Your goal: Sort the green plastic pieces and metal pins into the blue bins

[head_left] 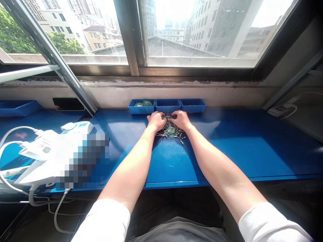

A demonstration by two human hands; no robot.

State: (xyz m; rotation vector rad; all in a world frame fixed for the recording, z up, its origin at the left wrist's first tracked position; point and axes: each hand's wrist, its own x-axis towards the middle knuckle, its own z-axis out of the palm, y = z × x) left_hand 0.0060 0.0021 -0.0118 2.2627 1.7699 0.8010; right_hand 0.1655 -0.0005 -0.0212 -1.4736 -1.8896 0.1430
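A loose pile of metal screws (179, 137) lies on the blue tabletop, mixed with small clear packets holding something green (170, 130). My left hand (156, 121) rests at the pile's upper left, fingers curled and closed down among the pieces. Across from it, my right hand (181, 119) reaches into the upper right of the pile, its thumb and fingers bent inward. What either hand pinches is too small and hidden to make out. Just behind the hands stand three blue bins: the left bin (141, 110) with green packets, the middle bin (167, 110) and the right bin (193, 109).
On the left of the blue table (227, 144) are a white power strip (84, 127), plugged-in adapters (40, 148) with cables, and a blurred patch. Further left sit a dark flat device (68, 104) and another blue tray (19, 108). A metal post (75, 90) rises near the window.
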